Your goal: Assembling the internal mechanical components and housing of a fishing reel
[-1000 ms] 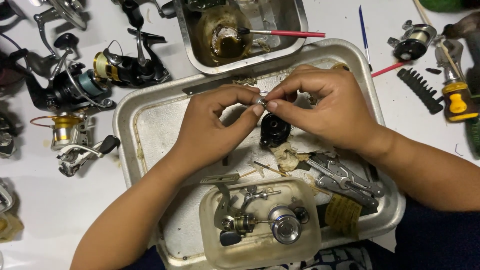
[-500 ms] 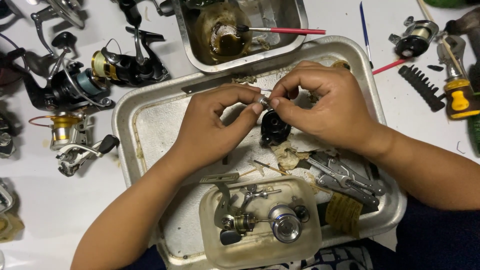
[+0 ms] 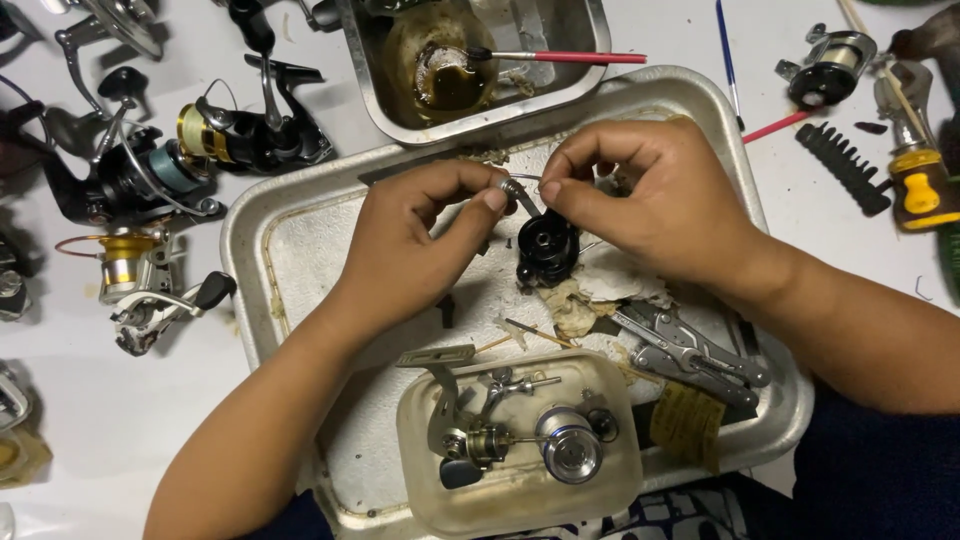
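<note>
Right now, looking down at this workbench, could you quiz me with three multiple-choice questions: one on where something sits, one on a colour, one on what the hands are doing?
1. Where does the black reel part sit?
A. in the large metal tray
B. on the white table outside the tray
C. in the clear plastic tub

2. What colour is the handle of the brush resting in the small steel pan?
A. green
B. red
C. white

3. How do the left hand and right hand stand?
A. both flat on the table
B. one holding pliers
C. both pinching a small metal piece between them

Answers: 1 A, the part lies inside the tray's rim under the hands. 2 B, the handle shows red across the pan. 3 C, the fingers of both hands meet on the piece above the black part.
</note>
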